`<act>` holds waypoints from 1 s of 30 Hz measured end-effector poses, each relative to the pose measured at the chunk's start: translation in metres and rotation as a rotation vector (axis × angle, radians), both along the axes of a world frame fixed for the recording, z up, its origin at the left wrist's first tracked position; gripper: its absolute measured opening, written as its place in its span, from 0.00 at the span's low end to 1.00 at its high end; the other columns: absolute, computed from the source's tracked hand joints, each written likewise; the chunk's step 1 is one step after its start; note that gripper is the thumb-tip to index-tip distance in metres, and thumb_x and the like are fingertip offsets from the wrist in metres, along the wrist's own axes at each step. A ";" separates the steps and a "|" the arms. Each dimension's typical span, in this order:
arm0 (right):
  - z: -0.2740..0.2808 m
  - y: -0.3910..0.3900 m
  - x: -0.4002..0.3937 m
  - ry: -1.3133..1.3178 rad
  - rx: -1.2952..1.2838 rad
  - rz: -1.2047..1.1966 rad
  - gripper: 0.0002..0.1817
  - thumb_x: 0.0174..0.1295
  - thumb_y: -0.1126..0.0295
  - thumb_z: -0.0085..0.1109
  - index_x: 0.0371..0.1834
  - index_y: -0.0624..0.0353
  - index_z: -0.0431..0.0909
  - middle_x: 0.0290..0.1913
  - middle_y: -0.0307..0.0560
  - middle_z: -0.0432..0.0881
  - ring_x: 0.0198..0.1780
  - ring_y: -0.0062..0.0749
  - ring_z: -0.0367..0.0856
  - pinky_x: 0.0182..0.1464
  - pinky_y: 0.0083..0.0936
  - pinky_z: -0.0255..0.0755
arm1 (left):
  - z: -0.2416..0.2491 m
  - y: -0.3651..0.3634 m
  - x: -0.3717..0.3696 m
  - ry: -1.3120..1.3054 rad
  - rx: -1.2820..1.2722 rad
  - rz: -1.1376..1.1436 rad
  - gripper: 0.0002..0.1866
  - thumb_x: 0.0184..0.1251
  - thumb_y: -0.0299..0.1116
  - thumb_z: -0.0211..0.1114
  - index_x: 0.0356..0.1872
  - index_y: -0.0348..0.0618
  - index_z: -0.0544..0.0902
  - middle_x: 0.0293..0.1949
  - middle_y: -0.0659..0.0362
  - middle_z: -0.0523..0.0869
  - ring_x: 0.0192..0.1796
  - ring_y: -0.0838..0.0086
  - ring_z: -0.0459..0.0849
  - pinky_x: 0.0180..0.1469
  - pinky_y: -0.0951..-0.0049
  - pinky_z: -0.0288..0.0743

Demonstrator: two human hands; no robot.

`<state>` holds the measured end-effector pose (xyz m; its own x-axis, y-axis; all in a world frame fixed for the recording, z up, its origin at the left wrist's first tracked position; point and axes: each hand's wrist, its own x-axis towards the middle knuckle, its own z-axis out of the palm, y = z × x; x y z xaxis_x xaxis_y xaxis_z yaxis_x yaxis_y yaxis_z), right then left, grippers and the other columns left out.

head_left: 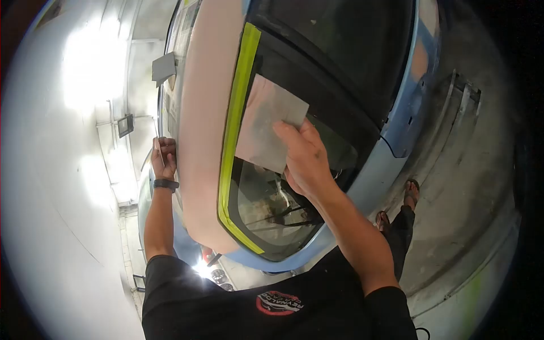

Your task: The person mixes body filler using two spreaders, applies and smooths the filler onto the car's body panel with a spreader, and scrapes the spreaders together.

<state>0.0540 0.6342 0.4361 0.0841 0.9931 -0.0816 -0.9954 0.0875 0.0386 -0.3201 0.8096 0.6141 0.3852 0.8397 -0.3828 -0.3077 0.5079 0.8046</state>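
My right hand (306, 153) pinches a grey sheet of sandpaper (269, 122), thumb on top and fingers underneath. Pinkish dust covers the sheet's left part. It is held over the dark car window (272, 195). My left hand (164, 160), with a dark band on the wrist, is beside the far edge of the pinkish, dull-coated car panel (207, 113). Its fingers are curled around something thin that I cannot make out. Yellow-green masking tape (233, 127) runs along the window's border next to the panel.
A flat grey square piece (164, 68) juts out at the panel's far side. Light-blue bodywork (391, 164) borders the glass. Bright lamps shine along the white wall (62, 187). A metal frame (466, 93) lies on the concrete floor (453, 192) at right, near my sandalled feet.
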 end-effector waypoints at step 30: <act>0.027 0.084 0.030 -0.444 -0.127 -0.075 0.18 0.67 0.72 0.46 0.57 0.68 0.74 0.50 0.48 0.81 0.51 0.29 0.77 0.56 0.29 0.71 | -0.002 -0.002 0.006 0.017 0.019 0.086 0.12 0.78 0.41 0.57 0.44 0.43 0.79 0.40 0.61 0.78 0.42 0.75 0.86 0.49 0.59 0.90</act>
